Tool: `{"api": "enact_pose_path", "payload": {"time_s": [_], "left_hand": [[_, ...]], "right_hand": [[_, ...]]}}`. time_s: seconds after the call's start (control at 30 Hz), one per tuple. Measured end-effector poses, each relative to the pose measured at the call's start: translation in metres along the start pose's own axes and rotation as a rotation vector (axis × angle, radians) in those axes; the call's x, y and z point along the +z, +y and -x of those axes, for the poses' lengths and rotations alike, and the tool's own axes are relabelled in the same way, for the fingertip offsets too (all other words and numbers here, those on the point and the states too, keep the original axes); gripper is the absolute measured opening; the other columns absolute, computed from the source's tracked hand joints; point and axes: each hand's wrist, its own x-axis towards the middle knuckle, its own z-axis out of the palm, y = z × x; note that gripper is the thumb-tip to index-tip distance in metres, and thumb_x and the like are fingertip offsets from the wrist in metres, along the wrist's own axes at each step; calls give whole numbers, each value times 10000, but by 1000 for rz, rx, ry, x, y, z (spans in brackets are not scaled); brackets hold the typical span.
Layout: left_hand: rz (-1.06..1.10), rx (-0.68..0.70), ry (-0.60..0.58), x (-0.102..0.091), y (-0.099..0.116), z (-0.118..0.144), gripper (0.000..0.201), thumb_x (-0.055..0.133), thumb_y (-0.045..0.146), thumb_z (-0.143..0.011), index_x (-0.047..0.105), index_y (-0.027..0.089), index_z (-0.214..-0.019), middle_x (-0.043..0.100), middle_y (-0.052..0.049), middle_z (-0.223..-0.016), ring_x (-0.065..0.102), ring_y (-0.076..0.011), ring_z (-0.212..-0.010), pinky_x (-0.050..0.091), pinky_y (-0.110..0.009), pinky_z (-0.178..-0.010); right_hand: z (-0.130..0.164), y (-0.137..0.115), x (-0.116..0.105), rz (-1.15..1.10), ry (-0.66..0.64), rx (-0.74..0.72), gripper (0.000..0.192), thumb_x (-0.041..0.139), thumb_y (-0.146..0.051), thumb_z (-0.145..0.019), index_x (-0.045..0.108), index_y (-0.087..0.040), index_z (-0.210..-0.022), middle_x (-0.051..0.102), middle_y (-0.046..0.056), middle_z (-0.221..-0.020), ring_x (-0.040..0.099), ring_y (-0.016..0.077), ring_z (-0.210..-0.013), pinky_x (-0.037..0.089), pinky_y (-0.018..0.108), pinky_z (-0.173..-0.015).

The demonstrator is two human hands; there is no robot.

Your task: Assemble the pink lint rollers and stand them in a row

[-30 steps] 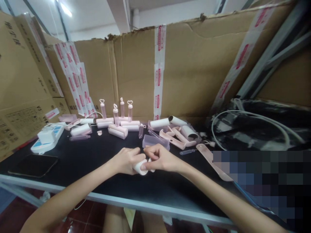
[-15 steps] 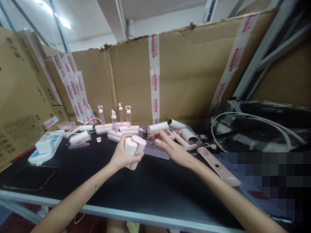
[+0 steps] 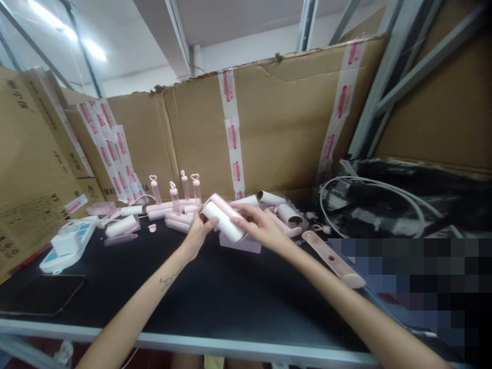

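A white roll with a pink casing point(image 3: 224, 220), which looks like a lint roller, is held tilted above the black table. Around its left end my left hand point(image 3: 198, 233) is closed, thumb on the white side. My right hand point(image 3: 259, 223) grips the other end, with its fingers partly behind the casing. Just beneath the held roller lies a pale pink translucent box-like piece point(image 3: 240, 243). Beyond my left hand, several pink tubes with heart-shaped loops point(image 3: 174, 197) stand upright on pink and white rollers point(image 3: 179, 221).
Loose white rolls with cardboard cores point(image 3: 272, 197) lie behind my right hand. A long pink part with a hole point(image 3: 332, 259) rests at the right. On the left are a power strip point(image 3: 69, 248) and a dark phone point(image 3: 42, 294). Cardboard point(image 3: 284, 113) walls the back.
My right hand has moved onto the roller, which was in my left hand alone. The roller has turned from end-on to lengthwise. The camera view has shifted slightly.
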Motion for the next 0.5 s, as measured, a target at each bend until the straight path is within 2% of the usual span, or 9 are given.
{"api": "enact_pose_path", "payload": {"time_s": [0.07,0.13,0.2,0.3,0.37,0.43,0.5], "left_hand": [[-361,27,-91,-10,-10,2,795,687,553,-603,385,193,-1244,437,-128,-1283,332,-322,-1253,243,-481,-1053],[-676,49,-244,-14,-19,6,820,728,548,-546,421,205,-1225,421,-121,-1296,243,-344,-1291,134,-511,-1086],[-809,34,-325,-14,-25,9,806,702,575,-565,420,190,-1214,411,-135,-1282,244,-342,-1285,147,-510,-1080],[-818,-52,-257,-11,-25,12,861,694,611,-542,386,143,-1195,397,-165,-1238,322,-338,-1231,267,-488,-1029],[-802,-67,-205,-14,-21,9,912,751,591,-450,403,159,-1174,405,-150,-1230,334,-346,-1218,269,-495,-1021],[-725,-35,-204,-21,-16,4,910,792,533,-405,432,193,-1169,452,-121,-1223,336,-341,-1224,237,-502,-1035],[-554,10,-197,-29,-13,-2,745,744,504,-527,471,218,-1158,541,-91,-1164,389,-300,-1203,244,-474,-1037]], "right_hand": [[-4,4,-17,135,-2,-34,450,487,-441,-848,499,-218,-1238,587,78,-1197,573,238,-1035,465,384,-876],[-7,8,-31,242,-76,-61,449,464,-439,-855,516,-210,-1237,570,77,-1241,540,248,-1098,427,385,-925],[-7,11,-40,321,-215,-48,449,447,-451,-855,557,-197,-1209,581,80,-1236,540,257,-1103,414,387,-937],[-6,12,-43,427,-382,2,465,451,-474,-840,618,-168,-1148,611,97,-1194,551,282,-1076,402,409,-940],[-4,8,-40,477,-417,23,456,467,-474,-830,636,-172,-1127,623,92,-1176,550,291,-1069,385,427,-952],[-2,3,-34,461,-439,15,432,484,-455,-827,631,-191,-1135,627,77,-1172,554,281,-1062,385,422,-953],[0,-4,-26,387,-475,-17,416,492,-434,-831,616,-207,-1158,625,61,-1177,564,262,-1050,404,401,-940]]}}
